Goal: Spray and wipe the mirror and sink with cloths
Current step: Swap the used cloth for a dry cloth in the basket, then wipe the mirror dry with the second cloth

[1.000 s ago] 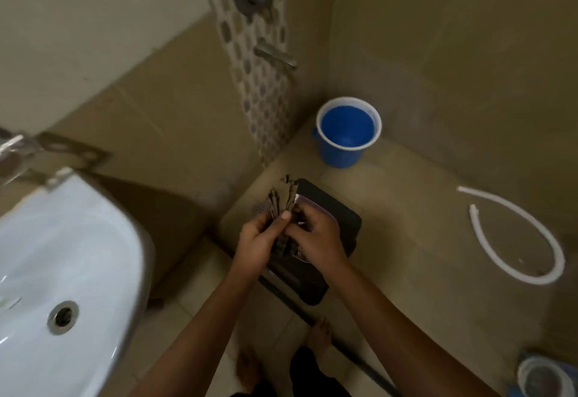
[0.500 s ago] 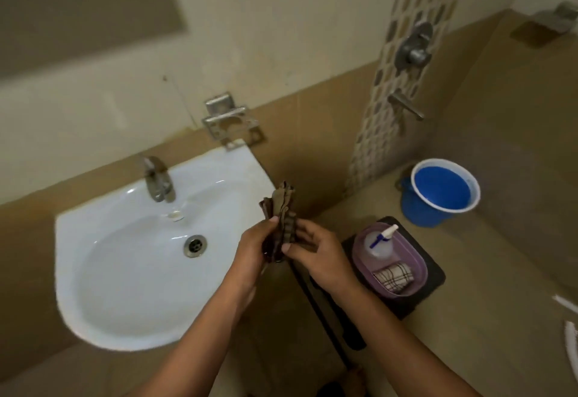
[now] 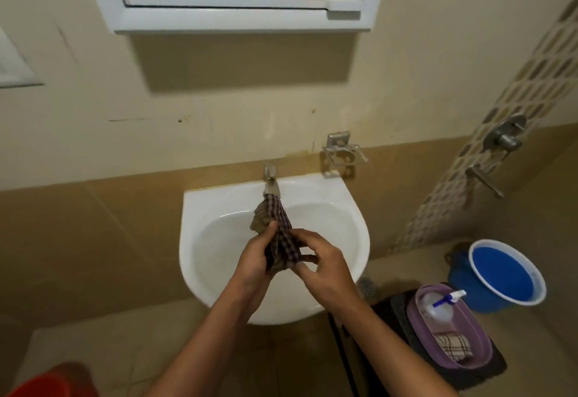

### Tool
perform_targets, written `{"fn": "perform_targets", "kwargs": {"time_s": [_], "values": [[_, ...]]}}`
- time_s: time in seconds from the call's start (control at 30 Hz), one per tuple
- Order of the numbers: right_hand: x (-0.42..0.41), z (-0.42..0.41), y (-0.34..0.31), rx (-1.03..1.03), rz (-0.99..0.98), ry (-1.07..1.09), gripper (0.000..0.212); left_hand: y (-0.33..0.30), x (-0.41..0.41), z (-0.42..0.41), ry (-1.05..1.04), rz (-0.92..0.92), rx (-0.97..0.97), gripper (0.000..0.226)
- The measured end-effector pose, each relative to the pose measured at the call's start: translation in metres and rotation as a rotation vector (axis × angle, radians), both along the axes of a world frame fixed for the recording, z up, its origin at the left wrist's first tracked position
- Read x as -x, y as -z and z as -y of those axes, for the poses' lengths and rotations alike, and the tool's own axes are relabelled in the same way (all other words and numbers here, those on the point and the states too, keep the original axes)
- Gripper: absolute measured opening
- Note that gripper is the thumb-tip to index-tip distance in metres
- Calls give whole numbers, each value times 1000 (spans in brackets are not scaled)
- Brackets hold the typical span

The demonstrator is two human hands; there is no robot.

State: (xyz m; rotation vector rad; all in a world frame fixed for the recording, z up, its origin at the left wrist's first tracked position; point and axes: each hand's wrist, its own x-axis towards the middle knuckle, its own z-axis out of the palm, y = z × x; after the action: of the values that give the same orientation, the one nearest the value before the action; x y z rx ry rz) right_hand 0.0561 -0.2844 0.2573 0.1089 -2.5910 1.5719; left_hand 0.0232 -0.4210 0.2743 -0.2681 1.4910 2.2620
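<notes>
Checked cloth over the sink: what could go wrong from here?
1. Both the left hand and right hand are busy bunching the checked cloth, while the spray bottle sits in the purple tub on the floor, so wiping may start dry.
2. The cloth's top hangs close to the tap and might snag.

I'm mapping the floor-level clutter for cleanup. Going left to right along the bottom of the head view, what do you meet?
Red tub → left hand → right hand → purple basket → blue bucket.
</notes>
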Motion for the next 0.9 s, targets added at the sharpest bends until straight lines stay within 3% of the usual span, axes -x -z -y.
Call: {"fn": "perform_targets", "kwargs": {"time_s": [0.13, 0.23, 0.33, 0.47, 0.63, 0.9], "values": [[21, 11, -11, 357, 121, 28, 24, -8, 10, 18, -77, -5, -37, 29], [38, 13, -17, 728, 259, 108, 23, -7, 19, 27, -116, -27, -27, 27], [52, 9, -13, 922, 344, 106, 25, -7, 28, 25, -121, -90, 31, 28], [71, -9, -4, 934, 446, 33, 42, -6, 45, 15, -134, -126, 175, 26], [90, -39, 3, 967, 650, -156, 46, -3, 61, -3, 91, -142, 243, 29], [105, -55, 20, 1054, 646, -30, 46, 18, 75, -18, -9, -79, 293, 18]]}}
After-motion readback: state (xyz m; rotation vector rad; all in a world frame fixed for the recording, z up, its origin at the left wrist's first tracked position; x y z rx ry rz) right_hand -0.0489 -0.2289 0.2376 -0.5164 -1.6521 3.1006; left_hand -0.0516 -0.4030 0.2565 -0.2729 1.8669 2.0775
